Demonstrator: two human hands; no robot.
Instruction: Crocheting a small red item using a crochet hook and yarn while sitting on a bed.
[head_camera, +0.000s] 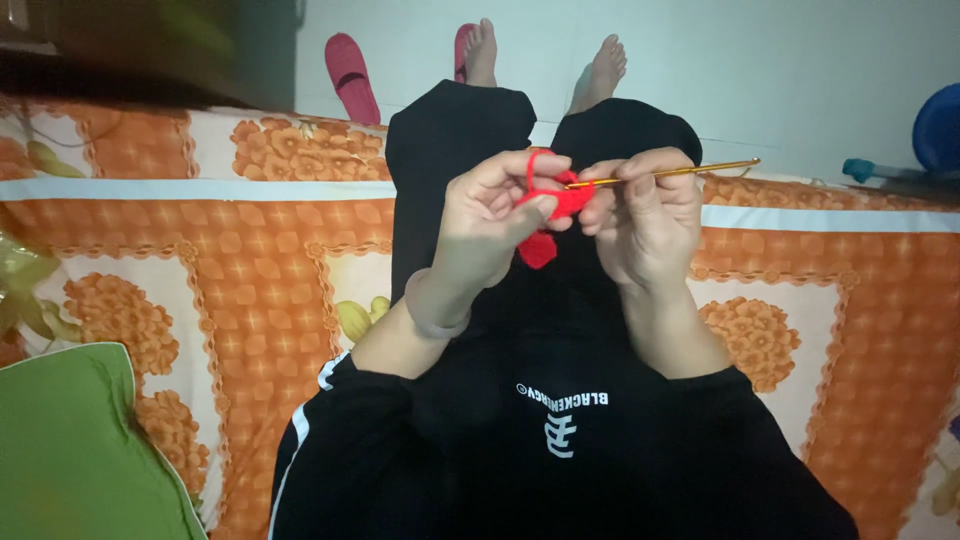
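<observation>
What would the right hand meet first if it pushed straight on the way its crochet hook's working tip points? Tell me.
Almost at once the red crochet piece, then the left hand pinching it. The right hand aims the gold crochet hook leftward into that yarn; depth between them is hard to judge.

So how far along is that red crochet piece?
Done: only a small red crochet piece hangs below the fingers. In hand: the left hand pinches it with yarn looped over a finger, while the right hand works the golden hook into its top edge. Left: it looks early, though the final size cannot be told.
</observation>
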